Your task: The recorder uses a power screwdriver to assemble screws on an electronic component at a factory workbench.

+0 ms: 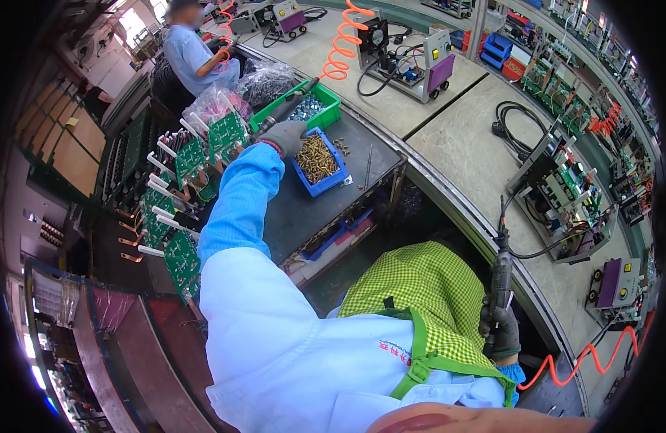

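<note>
My left hand (284,138), in a grey glove, reaches to the far left corner of a blue bin (320,189) of brass-coloured screws (316,160). Its fingers point down and are mostly hidden by the back of the hand. Right beside it, an air screwdriver (288,103) on an orange coiled hose lies against a green bin (329,115) of silvery fasteners. My right hand (500,330), in a dark glove, is closed round a second power screwdriver (501,278), held upright near the bench edge, its tip pointing away from me.
Green circuit boards (191,160) stand in a row left of my left arm. A few loose screws and a thin rod (369,167) lie on the dark table. Along the bench are a part-built machine (563,195), a black coiled cable (517,130) and purple-sided units (612,285). A seated co-worker (196,58) is at far left.
</note>
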Demonstrator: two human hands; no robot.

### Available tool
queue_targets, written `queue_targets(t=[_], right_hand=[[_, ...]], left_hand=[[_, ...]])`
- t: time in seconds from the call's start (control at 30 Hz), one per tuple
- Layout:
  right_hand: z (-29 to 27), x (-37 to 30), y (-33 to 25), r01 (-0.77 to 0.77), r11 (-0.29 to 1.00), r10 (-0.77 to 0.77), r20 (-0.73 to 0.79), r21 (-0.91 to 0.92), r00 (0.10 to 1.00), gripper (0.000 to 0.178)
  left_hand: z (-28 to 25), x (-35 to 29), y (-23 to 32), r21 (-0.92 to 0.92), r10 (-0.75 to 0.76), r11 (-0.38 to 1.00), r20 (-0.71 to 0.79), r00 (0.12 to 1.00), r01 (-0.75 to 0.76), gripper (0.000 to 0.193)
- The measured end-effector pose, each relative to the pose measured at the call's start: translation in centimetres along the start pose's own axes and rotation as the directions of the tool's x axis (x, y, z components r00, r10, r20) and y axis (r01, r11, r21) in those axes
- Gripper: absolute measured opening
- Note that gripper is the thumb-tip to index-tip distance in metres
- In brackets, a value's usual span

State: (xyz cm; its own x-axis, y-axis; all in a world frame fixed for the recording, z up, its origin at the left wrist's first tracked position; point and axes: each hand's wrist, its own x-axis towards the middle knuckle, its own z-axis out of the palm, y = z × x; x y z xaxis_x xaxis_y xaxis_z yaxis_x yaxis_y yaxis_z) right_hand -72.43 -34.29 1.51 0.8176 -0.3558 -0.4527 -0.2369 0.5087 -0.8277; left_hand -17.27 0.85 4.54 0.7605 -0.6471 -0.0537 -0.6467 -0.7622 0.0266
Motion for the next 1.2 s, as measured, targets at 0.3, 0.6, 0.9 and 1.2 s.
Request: queue_targets(t=[0.3, 0.6, 0.9, 1.2], right_hand=[[0.1, -1.0, 0.8, -0.039, 0.999, 0.039, 0.014, 0.034, 0.999, 0.051], [0.4, -1.2, 1.1, -0.041, 0.998, 0.042, -0.022, 0.049, 0.999, 0.049], [2.1, -0.7, -0.8, 0.029, 0.999, -0.029, -0.017, 0.025, 0.999, 0.055], [2.7, -1.5, -0.6, 0.055, 0.998, -0.059, -0.163, -0.03, 0.985, 0.053]], left_hand=[[-4.9, 0.5, 1.9, -0.896, -0.254, -0.417, -0.047, 0.966, -0.153, 0.015], [-3.1, 6.0, 13.0, -0.827, -0.023, -0.561, 0.032, 0.999, 0.014, 0.022], [0.4, 5.0, 35.2, -0.947, 0.43, -0.222, 0.118, 0.895, 0.231, 0.035], [4.1, 3.7, 44.6, -0.687, 0.537, -0.497, 0.237, 0.81, 0.53, 0.034]])
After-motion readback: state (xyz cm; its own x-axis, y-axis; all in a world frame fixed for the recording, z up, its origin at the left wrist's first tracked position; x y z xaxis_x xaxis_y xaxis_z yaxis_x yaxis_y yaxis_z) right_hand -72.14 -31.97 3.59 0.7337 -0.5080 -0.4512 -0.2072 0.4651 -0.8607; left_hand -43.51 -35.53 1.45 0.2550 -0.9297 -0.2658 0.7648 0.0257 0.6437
